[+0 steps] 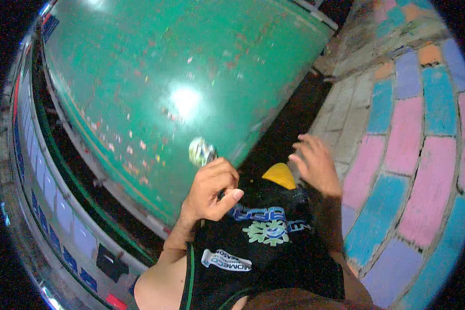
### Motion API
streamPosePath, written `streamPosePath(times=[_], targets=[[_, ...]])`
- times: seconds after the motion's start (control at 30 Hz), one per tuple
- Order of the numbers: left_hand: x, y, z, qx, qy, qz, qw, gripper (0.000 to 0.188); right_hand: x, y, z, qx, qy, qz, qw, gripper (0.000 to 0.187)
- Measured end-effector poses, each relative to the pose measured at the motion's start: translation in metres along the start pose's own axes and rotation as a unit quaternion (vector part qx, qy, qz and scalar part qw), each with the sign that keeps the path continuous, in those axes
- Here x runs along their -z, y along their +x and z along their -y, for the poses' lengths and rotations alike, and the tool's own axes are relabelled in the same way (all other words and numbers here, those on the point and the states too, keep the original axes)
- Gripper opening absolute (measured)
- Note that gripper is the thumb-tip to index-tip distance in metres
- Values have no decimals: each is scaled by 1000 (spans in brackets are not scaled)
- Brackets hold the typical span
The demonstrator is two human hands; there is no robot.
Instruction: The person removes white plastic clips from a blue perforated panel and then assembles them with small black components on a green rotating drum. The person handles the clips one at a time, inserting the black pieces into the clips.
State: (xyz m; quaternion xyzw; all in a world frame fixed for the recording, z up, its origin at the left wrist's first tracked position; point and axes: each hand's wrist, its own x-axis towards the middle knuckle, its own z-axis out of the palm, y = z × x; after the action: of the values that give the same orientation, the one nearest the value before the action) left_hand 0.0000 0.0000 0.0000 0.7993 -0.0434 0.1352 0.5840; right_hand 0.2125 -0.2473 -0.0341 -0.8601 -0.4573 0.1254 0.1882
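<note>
1. At the middle of the head view, the left hand [212,190] is curled closed around a small, round-headed, white-and-green patterned thing [198,151], whose head sticks out above the knuckles, too blurred to identify.
2. Right of it, the right hand [318,168] is apart, fingers loosely spread, with nothing visible in it; it is near a rounded yellow thing [279,175] above the black printed sleeveless shirt [294,268].
3. Beyond lies a broad, glossy, scuffed green surface [217,67]; multicoloured brick paving [412,129] runs along the right.
4. Judging from this, gripping is done and release is not; how much else remains cannot be told.
</note>
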Motion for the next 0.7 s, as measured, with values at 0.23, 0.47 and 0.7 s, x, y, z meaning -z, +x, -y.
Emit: streamPosePath(times=[0.23, 0.47, 0.7], targets=[[-24, 164, 48, 5, 170, -6, 985, 18, 37, 101, -85, 140, 56, 7, 989, 37], [-97, 353, 77, 2, 207, -25, 978, 20, 137, 191, -227, 160, 91, 7, 983, 37], [-154, 515, 89, -31, 256, -24, 966, 17, 233, 268, -371, 137, 12, -32, 990, 29]])
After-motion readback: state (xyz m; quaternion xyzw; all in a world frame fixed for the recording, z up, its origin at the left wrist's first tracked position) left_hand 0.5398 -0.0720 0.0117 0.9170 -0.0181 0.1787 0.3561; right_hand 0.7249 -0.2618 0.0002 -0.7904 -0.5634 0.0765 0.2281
